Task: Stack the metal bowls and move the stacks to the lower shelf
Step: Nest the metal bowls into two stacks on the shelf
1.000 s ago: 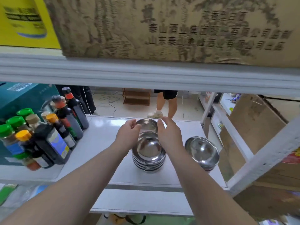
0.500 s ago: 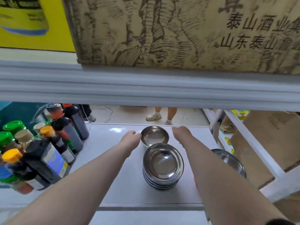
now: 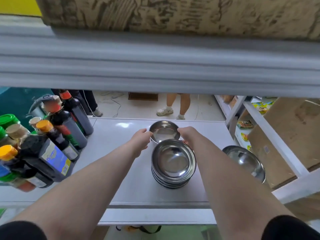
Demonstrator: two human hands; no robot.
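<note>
Bright daylight; blurred, warped edges; glare on shelf [image 3: 124, 125].

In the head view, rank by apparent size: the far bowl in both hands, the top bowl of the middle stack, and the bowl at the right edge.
1. Top bowl of the middle stack and right-edge bowl: they look alike, and the right one is partly hidden by the forearm, so unranked.
2. Far bowl between the left hand and right hand: smallest, though farthest from the camera.

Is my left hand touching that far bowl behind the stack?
Touching. The head view shows the left hand with its fingers wrapped onto the far bowl at its left rim, with no gap between them.
</note>
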